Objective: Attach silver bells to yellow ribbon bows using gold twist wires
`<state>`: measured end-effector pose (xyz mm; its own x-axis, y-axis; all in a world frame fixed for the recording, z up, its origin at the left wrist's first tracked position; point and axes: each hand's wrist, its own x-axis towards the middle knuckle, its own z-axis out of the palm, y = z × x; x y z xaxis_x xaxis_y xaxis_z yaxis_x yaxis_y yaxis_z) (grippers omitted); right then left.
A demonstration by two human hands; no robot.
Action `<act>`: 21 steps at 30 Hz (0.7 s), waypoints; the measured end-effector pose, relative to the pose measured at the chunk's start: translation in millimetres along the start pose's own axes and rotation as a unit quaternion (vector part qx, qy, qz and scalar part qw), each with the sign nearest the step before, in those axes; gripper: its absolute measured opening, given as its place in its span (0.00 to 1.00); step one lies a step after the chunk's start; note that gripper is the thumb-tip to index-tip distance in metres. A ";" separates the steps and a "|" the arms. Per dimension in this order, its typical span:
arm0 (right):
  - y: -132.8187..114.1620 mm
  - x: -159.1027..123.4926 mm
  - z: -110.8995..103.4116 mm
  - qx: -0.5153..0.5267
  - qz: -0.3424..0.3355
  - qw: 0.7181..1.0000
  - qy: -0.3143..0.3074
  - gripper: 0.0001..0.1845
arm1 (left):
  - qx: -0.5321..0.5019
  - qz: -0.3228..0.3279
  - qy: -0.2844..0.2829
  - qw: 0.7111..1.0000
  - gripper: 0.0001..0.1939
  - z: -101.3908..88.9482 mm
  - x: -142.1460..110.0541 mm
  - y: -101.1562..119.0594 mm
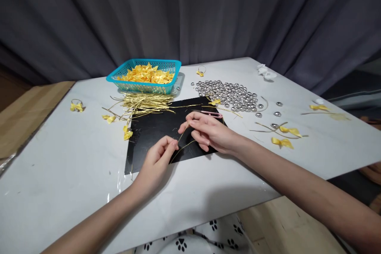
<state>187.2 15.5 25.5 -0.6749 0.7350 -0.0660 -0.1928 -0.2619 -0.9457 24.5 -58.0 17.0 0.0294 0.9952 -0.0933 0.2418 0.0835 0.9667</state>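
A thin gold cord is stretched at a slant between my two hands, above a black mat. Its lower part is pinched between the thumb and forefinger of my left hand. My right hand pinches the upper end, with its other fingers curled loosely. A curved length of cord also shows below the hands, over the mat's near edge. Just beyond my right hand lies a small pink-handled tool, partly hidden by it. A bundle of gold cords rests across the mat's far left edge.
A turquoise basket holds yellow ribbon bows at the back. Shiny silver beads are heaped behind my right hand. Loose bows and cords lie to the right. Bow-trimmed rings sit left and back. A grey curtain hangs behind.
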 end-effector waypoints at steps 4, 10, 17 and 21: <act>-10.4 1.1 -1.7 0.088 0.020 0.994 0.061 0.04 | -0.010 -0.006 -0.007 1.000 0.14 -7.2 2.3 -0.4; -21.5 5.0 -15.1 0.099 -0.014 0.986 0.134 0.07 | -0.005 -0.012 -0.020 1.000 0.15 -26.1 8.0 7.9; -32.9 7.2 -39.4 0.062 -0.072 0.976 0.197 0.13 | 0.036 -0.050 -0.114 0.992 0.16 -37.9 10.3 17.0; -42.8 3.1 -52.9 0.043 -0.112 0.963 0.239 0.11 | 0.084 -0.033 -0.143 0.986 0.15 -49.1 12.4 21.0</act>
<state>231.1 62.0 49.0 -0.2074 0.9780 -0.0211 -0.3678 -0.0979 -0.9247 -17.7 -41.4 47.8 0.2744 0.9309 -0.2412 0.4094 0.1138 0.9052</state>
